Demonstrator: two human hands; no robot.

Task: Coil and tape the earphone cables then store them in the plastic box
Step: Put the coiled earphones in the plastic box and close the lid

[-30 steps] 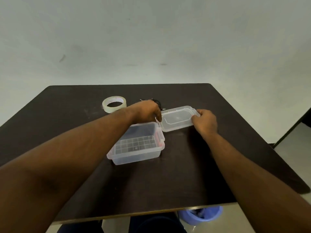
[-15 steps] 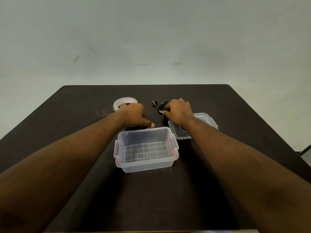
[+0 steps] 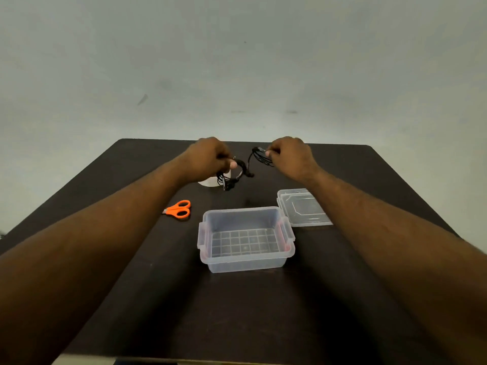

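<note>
On the dark table [image 3: 342, 299], the clear plastic box [image 3: 246, 263] stands open, empty. Above its far side, left hand [image 3: 208, 160] and right hand [image 3: 290, 158] each pinch black earphone cables [image 3: 243, 167], a tangled bundle. Separate strands slowly before coiling; avoid yanking knots.

A dark table [image 3: 263, 312] carried an open plastic box [image 3: 246, 239]. Beside it lay its lid [image 3: 303, 208], orange scissors [image 3: 179, 209] and a tape roll [image 3: 209, 181].
</note>
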